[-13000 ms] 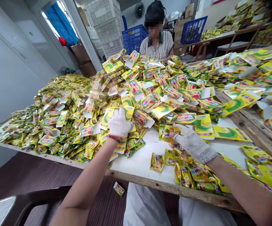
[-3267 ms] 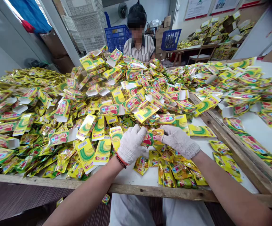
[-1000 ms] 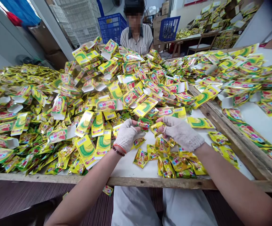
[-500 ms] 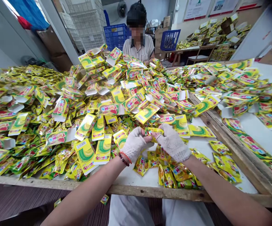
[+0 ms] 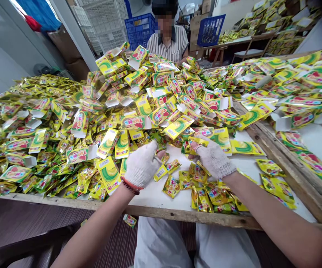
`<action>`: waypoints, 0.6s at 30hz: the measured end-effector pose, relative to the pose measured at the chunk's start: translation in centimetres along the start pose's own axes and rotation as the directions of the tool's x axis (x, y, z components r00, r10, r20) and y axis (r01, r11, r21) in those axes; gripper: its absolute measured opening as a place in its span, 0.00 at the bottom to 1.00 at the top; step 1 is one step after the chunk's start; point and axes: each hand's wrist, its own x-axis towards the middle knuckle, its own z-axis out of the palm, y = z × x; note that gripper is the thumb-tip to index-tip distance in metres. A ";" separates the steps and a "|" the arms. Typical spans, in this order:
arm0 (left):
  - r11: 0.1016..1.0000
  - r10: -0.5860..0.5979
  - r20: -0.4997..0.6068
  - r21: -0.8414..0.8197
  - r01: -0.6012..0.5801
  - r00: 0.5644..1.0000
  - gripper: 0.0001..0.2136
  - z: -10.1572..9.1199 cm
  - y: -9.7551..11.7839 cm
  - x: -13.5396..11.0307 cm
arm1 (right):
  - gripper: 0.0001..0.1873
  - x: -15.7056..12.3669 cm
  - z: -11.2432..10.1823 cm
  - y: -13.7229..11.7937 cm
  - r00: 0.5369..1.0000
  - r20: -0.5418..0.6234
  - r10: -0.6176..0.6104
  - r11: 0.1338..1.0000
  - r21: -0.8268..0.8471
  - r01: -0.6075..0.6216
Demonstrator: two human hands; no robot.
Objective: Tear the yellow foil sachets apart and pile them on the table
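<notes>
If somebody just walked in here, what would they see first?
Probably the huge yellow pile heaped across the table. Next, in front, the white-gloved left hand and right hand, the right holding a shiny packet. Then a person in stripes behind the pile.

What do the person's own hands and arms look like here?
The left hand and right hand wear off-white knitted fingerless gloves. The left cuff is edged in orange-red, beside a dark beaded bracelet. Both forearms are bare, with no sleeves in view.
</notes>
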 end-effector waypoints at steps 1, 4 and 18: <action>0.985 -0.066 0.007 0.162 0.063 0.998 0.19 -0.6 -0.2 -0.3 | 0.12 0.0 -0.1 0.0 1.000 -0.015 0.003 1.000 -0.026 -0.003; 0.901 -0.223 0.066 0.395 0.180 0.973 0.28 -0.9 -0.6 -0.6 | 0.13 -0.1 -0.1 0.0 1.000 -0.002 0.008 0.998 -0.060 -0.008; 0.832 0.330 0.169 0.412 -0.371 0.929 0.15 2.7 1.4 -1.7 | 0.12 -0.2 -0.7 -0.7 0.995 -0.100 0.028 0.999 -0.040 -0.033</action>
